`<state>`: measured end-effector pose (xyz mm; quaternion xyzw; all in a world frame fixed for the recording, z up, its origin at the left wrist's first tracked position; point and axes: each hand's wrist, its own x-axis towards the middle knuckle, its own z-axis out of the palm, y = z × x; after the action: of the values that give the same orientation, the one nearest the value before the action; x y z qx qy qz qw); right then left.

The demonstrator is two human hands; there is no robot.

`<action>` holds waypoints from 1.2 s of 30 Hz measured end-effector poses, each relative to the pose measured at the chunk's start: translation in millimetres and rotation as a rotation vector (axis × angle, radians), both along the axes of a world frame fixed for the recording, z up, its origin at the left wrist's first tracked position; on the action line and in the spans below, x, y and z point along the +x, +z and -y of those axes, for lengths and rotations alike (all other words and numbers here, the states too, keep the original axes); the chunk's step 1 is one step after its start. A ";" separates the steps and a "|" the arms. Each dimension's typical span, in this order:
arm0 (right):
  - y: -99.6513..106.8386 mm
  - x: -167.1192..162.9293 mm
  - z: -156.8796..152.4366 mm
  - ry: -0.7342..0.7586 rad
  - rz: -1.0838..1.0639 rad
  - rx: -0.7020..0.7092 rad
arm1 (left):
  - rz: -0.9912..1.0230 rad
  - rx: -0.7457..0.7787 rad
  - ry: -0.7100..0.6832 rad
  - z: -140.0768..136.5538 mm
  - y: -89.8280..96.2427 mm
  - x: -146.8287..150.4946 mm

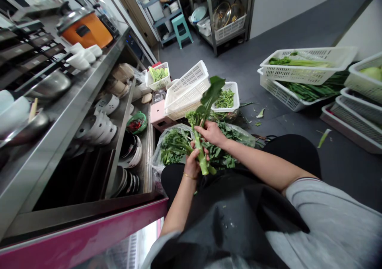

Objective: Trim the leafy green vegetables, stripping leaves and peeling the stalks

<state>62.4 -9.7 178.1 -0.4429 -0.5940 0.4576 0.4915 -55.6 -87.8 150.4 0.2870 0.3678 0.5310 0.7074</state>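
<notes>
One stalk [198, 138]: left hand [192, 165] curled low, right hand [214, 134] higher.

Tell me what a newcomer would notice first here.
Probably the green stalk at the centre, gripped by the left hand, with the right hand on it higher up. Then perhaps the bright orange pot on the metal counter at upper left, and the turquoise stool at the back.

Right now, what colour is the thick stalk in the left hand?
The stalk is light green, clearest in the head view.
</notes>
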 end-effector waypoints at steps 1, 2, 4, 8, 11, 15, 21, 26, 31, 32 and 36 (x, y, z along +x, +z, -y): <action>0.9 0.8 -0.3 -0.066 0.121 0.094 | -0.056 0.010 0.069 2.1 4.9 2.8; 1.1 1.7 0.8 -0.113 0.216 0.178 | -0.090 0.007 0.125 4.2 8.9 5.3; -0.2 4.8 6.9 -0.159 0.293 0.278 | -0.081 -0.029 0.155 7.0 14.1 7.8; -5.3 15.7 22.8 -0.086 -0.011 0.074 | 0.147 -0.029 0.080 2.9 16.0 -1.3; -7.7 21.5 25.5 0.099 -0.296 -0.215 | 0.277 0.047 0.079 -1.6 14.3 -9.2; -4.2 19.2 18.1 0.365 -0.237 -0.208 | 0.270 0.025 -0.043 -1.4 9.7 -4.1; -5.6 4.9 31.2 0.036 0.232 0.165 | 0.179 -0.101 0.079 -10.0 1.7 4.4; -43.6 19.3 35.0 0.048 0.041 -0.050 | 0.191 -0.011 0.181 -12.4 3.7 -12.9; -91.4 74.1 8.9 0.018 0.425 -0.093 | 0.094 -0.012 0.139 -7.3 2.0 -27.1; -92.3 78.7 5.3 0.023 0.474 -0.093 | 0.084 -0.016 0.114 -6.9 0.3 -27.3; -58.4 53.9 0.2 0.233 0.305 -0.098 | 0.035 -0.056 -0.008 -5.8 -5.0 -17.5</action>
<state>116.2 -9.8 119.7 -0.4589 -0.6858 0.4673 0.3174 -73.1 -81.9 145.4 0.2594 0.3689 0.5226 0.7236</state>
